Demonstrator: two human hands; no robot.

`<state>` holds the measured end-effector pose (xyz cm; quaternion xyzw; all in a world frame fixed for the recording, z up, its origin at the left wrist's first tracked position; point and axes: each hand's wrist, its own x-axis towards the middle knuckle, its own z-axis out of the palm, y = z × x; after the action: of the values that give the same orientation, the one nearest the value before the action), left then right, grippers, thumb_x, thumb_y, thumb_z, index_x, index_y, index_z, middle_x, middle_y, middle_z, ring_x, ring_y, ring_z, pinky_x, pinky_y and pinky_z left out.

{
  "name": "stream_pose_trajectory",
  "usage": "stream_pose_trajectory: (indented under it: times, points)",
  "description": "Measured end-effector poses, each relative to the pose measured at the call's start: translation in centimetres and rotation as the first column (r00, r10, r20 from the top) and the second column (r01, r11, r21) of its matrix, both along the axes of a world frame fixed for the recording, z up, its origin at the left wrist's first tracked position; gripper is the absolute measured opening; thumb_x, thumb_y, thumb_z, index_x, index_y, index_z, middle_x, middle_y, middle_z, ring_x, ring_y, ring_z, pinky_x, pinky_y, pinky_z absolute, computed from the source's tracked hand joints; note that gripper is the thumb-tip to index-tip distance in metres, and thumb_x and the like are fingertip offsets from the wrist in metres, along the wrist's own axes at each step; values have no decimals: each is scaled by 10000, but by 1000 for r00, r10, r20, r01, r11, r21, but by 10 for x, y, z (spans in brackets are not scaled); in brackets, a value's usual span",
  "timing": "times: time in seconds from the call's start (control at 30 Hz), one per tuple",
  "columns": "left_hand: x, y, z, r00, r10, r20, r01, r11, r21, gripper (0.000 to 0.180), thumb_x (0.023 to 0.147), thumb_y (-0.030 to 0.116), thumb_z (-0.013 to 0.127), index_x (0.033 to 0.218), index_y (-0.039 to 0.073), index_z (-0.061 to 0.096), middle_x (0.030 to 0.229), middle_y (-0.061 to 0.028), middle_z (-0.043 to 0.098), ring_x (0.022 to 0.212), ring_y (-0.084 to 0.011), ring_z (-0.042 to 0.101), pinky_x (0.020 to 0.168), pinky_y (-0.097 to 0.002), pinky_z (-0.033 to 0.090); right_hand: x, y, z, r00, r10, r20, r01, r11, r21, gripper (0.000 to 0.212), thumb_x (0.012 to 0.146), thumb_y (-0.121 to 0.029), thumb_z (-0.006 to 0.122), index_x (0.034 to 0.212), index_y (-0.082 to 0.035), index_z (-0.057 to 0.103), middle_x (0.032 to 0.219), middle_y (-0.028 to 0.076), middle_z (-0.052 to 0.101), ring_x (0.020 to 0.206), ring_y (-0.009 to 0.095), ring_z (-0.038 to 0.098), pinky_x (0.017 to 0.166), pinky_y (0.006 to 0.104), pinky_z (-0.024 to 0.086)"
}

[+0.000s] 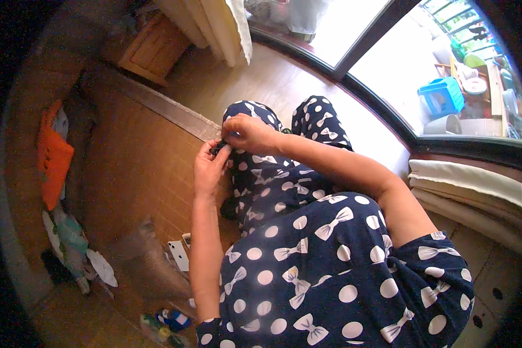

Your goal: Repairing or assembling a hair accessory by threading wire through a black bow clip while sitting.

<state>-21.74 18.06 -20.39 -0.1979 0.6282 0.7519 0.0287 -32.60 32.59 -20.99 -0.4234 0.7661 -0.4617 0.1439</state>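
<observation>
Both my hands are together over my left knee, above polka-dot and bow-print navy trousers. My left hand (209, 169) is closed, with thumb and fingers pinching a small dark thing (218, 147) whose kind I cannot make out. Touching or nearly touching it from the right is my right hand (252, 134), its fingers curled in a pinch. What the right fingertips hold, if anything, is hidden. A white phone (178, 256) lies to the left of my left forearm, on a brown slatted mat (180, 200).
An orange bag (55, 156) and crumpled cloths (69, 235) lie at the far left. Blue packaging (173, 318) sits at the lower left. Ahead are a wooden cabinet (153, 49) and a curtain (214, 26). Through the glass door at right, a blue basket (442, 97) shows.
</observation>
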Motion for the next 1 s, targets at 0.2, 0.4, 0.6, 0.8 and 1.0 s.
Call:
stream_pose_trajectory:
  times: [0.2,0.4,0.6,0.8,1.0]
  points:
    - [0,-6,-17,995,94,-37,-93,995,31,74,862,99,663,911,83,609,705,50,581,542,-12,475,466,-152,342,-2,1,-2,999,-32,-38,29,997,-65,98,802,-100,599,869,-30,608,899,136,623,935,322,565,836,383,445]
    - [11,-20,-20,993,107,-45,-110,990,-83,54,867,84,648,872,78,594,684,49,569,542,-20,470,475,-157,342,-14,1,-6,971,-211,109,212,977,0,113,801,-107,600,868,-17,611,831,151,634,810,310,605,752,368,474]
    - [15,-19,-23,989,143,-28,-145,986,-83,61,868,87,635,844,73,581,669,35,563,530,-28,469,458,-174,334,-11,-7,-23,898,-163,408,234,964,-129,131,905,-127,567,942,-3,591,818,29,587,802,121,561,736,259,460]
    - [17,-24,-30,982,94,164,-67,985,-159,91,851,108,647,882,53,582,678,14,567,547,-40,483,486,-181,355,-9,-13,-18,741,-34,671,266,932,-246,119,935,-130,556,951,-18,592,851,-43,556,816,49,513,739,209,431]
    - [1,2,-17,939,251,-237,-299,934,-195,177,848,52,638,1010,-12,608,820,-39,604,774,-101,575,696,-223,465,-2,-18,-14,733,-8,680,238,940,-246,123,931,-137,566,953,-19,589,850,-43,558,819,48,517,753,205,429]
